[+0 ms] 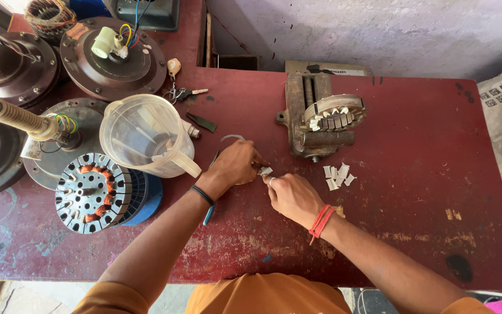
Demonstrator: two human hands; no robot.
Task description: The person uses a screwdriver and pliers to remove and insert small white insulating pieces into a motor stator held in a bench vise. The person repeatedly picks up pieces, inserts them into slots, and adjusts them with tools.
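Both hands meet mid-table: left hand point(236, 166) and right hand point(291, 197) pinch one small white paper slip point(266, 171) between their fingertips, fingers closed narrow on it. More slips point(337, 176) lie just right, near the stator point(333, 113) on the vise point(309, 125). Best to keep the pinch light and fold square, so the slip doesn't tear.

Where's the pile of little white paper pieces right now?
In the head view, the paper pieces lie on the red table, just below the vise and right of the right hand.
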